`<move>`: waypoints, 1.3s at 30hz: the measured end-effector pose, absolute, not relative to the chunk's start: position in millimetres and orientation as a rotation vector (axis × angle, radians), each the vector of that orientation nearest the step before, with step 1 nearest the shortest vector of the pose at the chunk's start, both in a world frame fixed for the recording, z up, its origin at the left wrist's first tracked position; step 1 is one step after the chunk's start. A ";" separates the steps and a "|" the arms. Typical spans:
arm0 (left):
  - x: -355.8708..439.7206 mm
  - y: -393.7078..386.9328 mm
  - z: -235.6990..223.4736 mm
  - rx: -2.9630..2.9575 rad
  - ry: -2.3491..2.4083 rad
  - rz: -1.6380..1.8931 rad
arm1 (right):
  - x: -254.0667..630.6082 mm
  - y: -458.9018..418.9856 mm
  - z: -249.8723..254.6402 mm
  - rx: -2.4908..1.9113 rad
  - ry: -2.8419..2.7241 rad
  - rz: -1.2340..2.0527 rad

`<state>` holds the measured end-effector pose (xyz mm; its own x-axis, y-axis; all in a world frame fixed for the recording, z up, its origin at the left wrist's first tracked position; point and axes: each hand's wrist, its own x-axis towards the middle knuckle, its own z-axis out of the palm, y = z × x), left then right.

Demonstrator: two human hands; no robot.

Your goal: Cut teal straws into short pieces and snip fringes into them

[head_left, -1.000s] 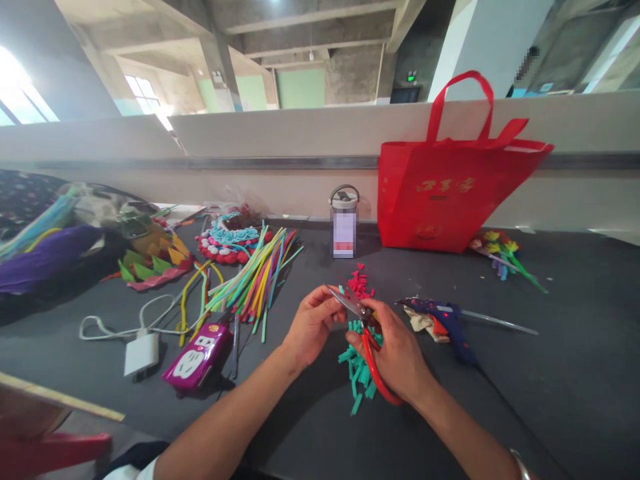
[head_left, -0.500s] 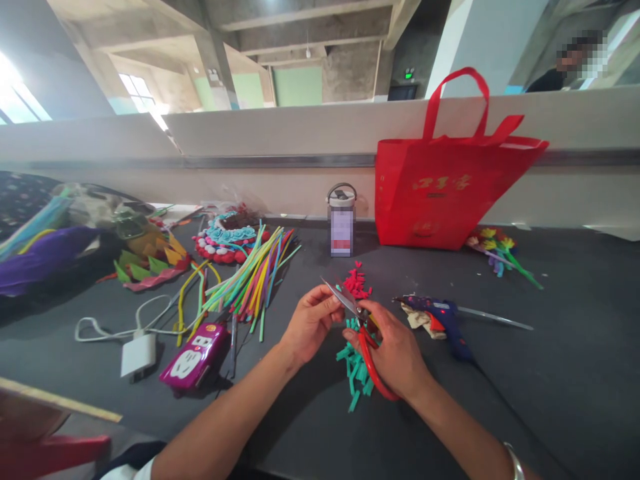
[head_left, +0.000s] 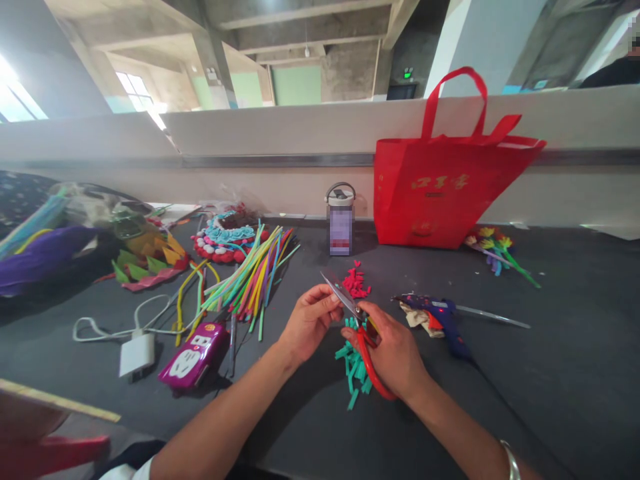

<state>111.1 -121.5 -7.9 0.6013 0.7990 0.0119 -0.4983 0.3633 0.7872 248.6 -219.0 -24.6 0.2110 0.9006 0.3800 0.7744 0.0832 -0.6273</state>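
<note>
My right hand (head_left: 393, 347) grips the red-handled scissors (head_left: 344, 296), their blades pointing up and to the left. Close by the blades, my left hand (head_left: 315, 317) is closed in a pinch at the fingertips. Whatever it pinches is too small or hidden to make out. Under the scissors and my right hand lies a loose pile of cut teal strips (head_left: 353, 367), partly covered. Just beyond the blades sits a small heap of cut red pieces (head_left: 355, 283).
A glue gun (head_left: 440, 308) with a clear stick lies right, its cord trailing forward. Behind stand a red bag (head_left: 450, 193) and a bottle (head_left: 341, 227). Left are a bundle of coloured strips (head_left: 257, 277), a purple case (head_left: 194, 357) and a white charger (head_left: 137, 355).
Both hands and the scissors stay nearly in place. A small teal bit seen at the blades earlier no longer shows there. The person in the background has moved right.
</note>
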 end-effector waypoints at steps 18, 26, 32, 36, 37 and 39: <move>110.8 -123.8 -4.1 0.941 0.528 0.875 | 248.5 -219.5 -22.2 -1.634 -1.466 0.192; 118.1 -139.8 -11.6 1.752 0.680 0.839 | 251.9 -219.4 -27.5 -1.535 -1.250 0.261; 118.0 -144.0 -10.0 1.951 0.675 0.895 | 250.7 -217.2 -30.7 -1.462 -1.138 0.408; 118.0 -142.9 -11.6 1.943 0.672 0.941 | 250.0 -216.2 -27.0 -1.457 -1.100 0.439; 117.9 -142.7 -11.7 1.932 0.669 0.951 | 250.1 -216.1 -26.0 -1.466 -1.097 0.434; 117.7 -142.4 -11.6 1.914 0.658 0.968 | 250.5 -215.8 -24.7 -1.486 -1.083 0.426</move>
<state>117.7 -142.4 -11.6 0.5582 0.7438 0.3676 0.0688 -0.4831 0.8729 250.5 -215.8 -24.7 0.5013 0.8069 0.3123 0.3782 0.1203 -0.9179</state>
